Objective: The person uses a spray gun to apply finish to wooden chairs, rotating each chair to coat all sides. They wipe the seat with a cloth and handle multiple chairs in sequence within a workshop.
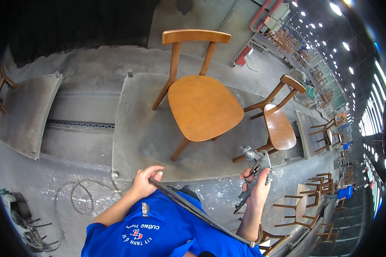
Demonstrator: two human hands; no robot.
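Observation:
My left hand (145,182) is closed around a dark hose (193,210), which slants across the front of my blue shirt toward my right forearm. In my right hand (258,190) is a metal spray gun (261,162), gripped by its handle with the round cup end pointing away from me. A brown wooden chair (206,109) stands upright in front of me on a grey platform (137,141). Both hands are apart from the chair. To its right is a second wooden chair (279,128) with a glossy seat, close beyond the spray gun.
Another flat grey panel (23,115) bears part of a chair at far left, past a floor track with a chain (79,124). A thin looped cable (75,195) lies on the floor. More chairs (300,207) and a person in blue (345,192) are at right.

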